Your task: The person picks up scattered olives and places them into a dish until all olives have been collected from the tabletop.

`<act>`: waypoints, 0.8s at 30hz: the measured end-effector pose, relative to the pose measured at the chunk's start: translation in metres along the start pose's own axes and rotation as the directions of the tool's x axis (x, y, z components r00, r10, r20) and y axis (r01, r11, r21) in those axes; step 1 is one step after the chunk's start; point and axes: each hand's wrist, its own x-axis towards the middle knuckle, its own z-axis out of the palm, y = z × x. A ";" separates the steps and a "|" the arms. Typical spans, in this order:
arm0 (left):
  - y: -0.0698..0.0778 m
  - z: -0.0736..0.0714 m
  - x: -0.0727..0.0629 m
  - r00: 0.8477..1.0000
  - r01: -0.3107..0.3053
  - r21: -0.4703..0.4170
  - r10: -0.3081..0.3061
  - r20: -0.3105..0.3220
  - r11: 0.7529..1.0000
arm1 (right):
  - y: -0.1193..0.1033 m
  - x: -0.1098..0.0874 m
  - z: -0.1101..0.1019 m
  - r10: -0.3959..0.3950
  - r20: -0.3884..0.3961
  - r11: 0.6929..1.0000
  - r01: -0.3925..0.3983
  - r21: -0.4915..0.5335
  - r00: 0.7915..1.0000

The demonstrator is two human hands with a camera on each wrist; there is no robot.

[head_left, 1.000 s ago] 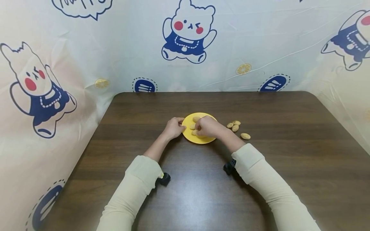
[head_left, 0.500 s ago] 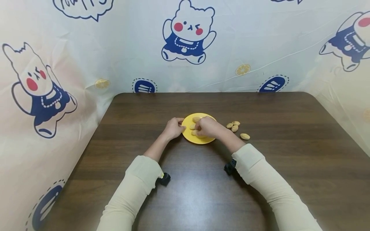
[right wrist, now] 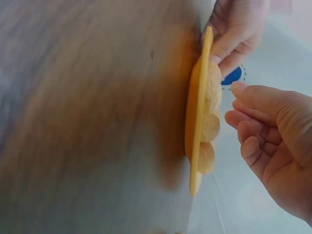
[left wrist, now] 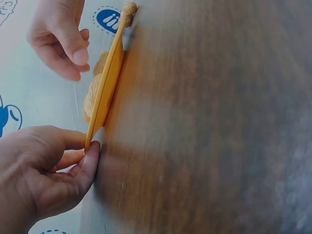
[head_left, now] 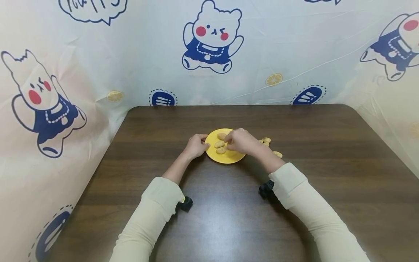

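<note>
A round yellow plate (head_left: 231,158) rests on the table with several tan, oval nuts in rough shells (head_left: 219,144) on its left half. My left hand (head_left: 195,146) pinches the plate's left rim between thumb and fingers, seen close in the left wrist view. Above the plate's right part hovers my right hand (head_left: 242,141). In the right wrist view its fingers (right wrist: 253,122) are loosely bent, the thumb stands apart from them, and nothing is held. The right hand hides part of the plate in the head view.
More nuts (head_left: 266,140) lie on the dark wooden table (head_left: 209,218) right of the plate, partly covered by the right forearm. One nut (head_left: 277,154) sits a little nearer. A printed cloth (head_left: 137,54) hangs behind the table's far edge.
My right hand has let go of a nut on the plate and lifted slightly up and to the right, uncovering more of the nuts. The left hand stays at the rim.
</note>
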 end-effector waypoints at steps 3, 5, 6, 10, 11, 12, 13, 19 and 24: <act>-0.001 0.001 0.001 1.000 -0.006 -0.002 0.006 -0.007 1.000 | 0.005 -0.006 -0.006 0.003 -0.048 1.000 -0.002 0.023 0.999; -0.002 0.001 0.000 1.000 -0.003 -0.002 0.003 -0.009 1.000 | 0.009 -0.010 -0.009 0.007 -0.076 1.000 -0.005 0.027 0.997; -0.003 0.001 0.000 1.000 -0.001 -0.003 0.001 -0.010 1.000 | 0.012 -0.011 -0.010 0.009 -0.087 1.000 -0.007 0.023 0.996; -0.003 0.000 0.000 1.000 0.010 -0.002 -0.010 -0.010 1.000 | 0.022 -0.019 -0.015 0.043 -0.116 0.999 -0.041 0.018 0.992; -0.003 0.000 0.000 1.000 0.011 -0.003 -0.011 -0.010 1.000 | 0.025 -0.021 -0.016 0.055 -0.118 0.998 -0.053 0.021 0.991; -0.003 0.000 0.000 1.000 0.009 -0.004 -0.009 -0.009 1.000 | 0.028 -0.024 -0.017 0.071 -0.118 0.997 -0.068 0.032 0.990; -0.003 0.000 0.000 1.000 0.007 -0.002 -0.007 -0.009 1.000 | 0.031 -0.027 -0.019 0.089 -0.120 0.995 -0.084 0.046 0.989; -0.002 0.000 0.002 1.000 -0.006 0.006 0.006 -0.007 1.000 | 0.049 -0.041 -0.027 0.193 -0.102 0.977 -0.182 0.113 0.976; -0.001 0.001 0.002 1.000 -0.006 0.016 0.006 -0.009 1.000 | 0.066 -0.050 -0.031 0.233 -0.105 0.968 -0.220 0.120 0.967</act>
